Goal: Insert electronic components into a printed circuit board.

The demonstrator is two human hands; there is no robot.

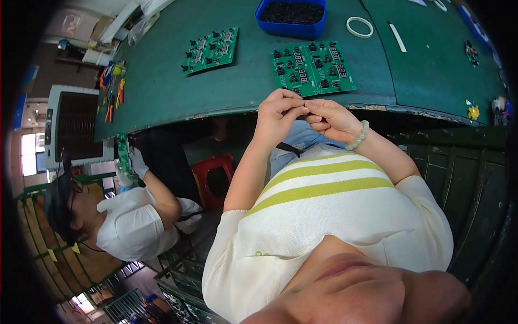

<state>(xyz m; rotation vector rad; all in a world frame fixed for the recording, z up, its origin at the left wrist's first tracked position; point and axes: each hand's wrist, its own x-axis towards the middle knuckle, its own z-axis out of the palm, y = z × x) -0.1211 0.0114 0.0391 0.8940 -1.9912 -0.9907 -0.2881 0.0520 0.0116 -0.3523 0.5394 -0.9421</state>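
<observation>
My left hand (280, 110) and my right hand (333, 120) meet at the fingertips just off the table's near edge. Both pinch together, and whatever lies between the fingers is too small or hidden to make out. Right beyond them lies a green circuit board panel (311, 67) with black parts and digit displays; its near edge is close to my left fingers. A second, similar green circuit board panel (211, 51) lies farther left. Behind the nearer panel stands a blue plastic bin (291, 29) filled with small black parts.
A pale tape ring (360, 27) and a white strip (397, 36) lie right of the bin on the green table (162, 81). Pliers (110, 108) and other tools sit at the left end. A gloved co-worker (132, 224) holds a green board at left, near a red stool (213, 178).
</observation>
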